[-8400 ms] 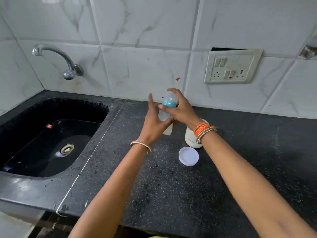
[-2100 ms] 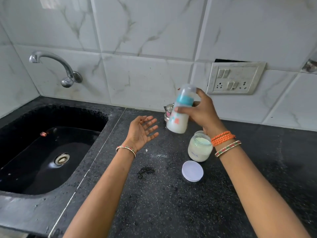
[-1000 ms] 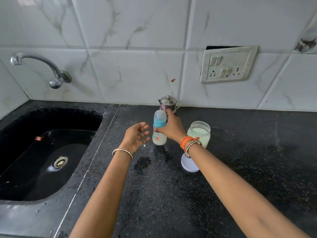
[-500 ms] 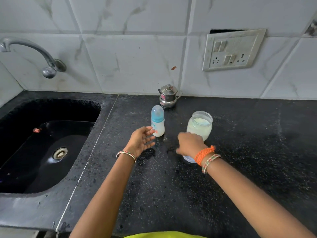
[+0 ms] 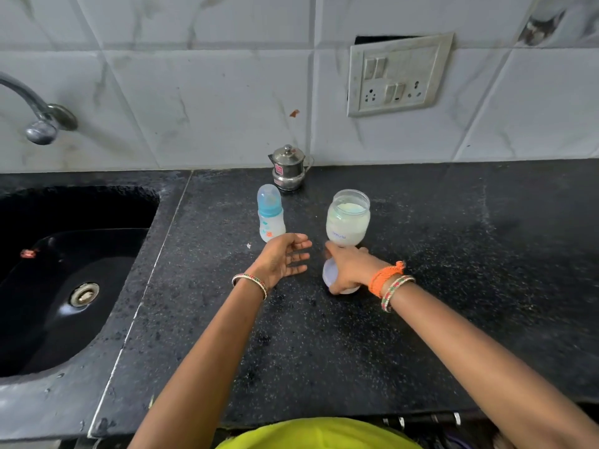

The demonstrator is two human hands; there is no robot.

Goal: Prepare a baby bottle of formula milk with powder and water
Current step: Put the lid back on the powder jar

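The baby bottle [image 5: 270, 215], capped in blue and holding milky liquid, stands upright on the black counter [image 5: 421, 286] with no hand on it. To its right stands the open glass jar of white formula powder [image 5: 347, 218]. My left hand [image 5: 285, 259] hovers just in front of the bottle, palm turned right, fingers relaxed and holding nothing. My right hand [image 5: 348, 268] lies over the jar's white lid [image 5: 327, 273] on the counter, fingers curled round its rim; most of the lid is hidden under the hand.
A small steel lidded pot [image 5: 288, 168] stands against the tiled wall behind the bottle. A black sink [image 5: 64, 286] with a tap [image 5: 39, 115] fills the left. A switch and socket plate [image 5: 397, 76] hangs on the wall.
The bottle has been set down and my right hand has let it go. That hand has moved right and down onto the lid. My left hand has stayed near the bottle.
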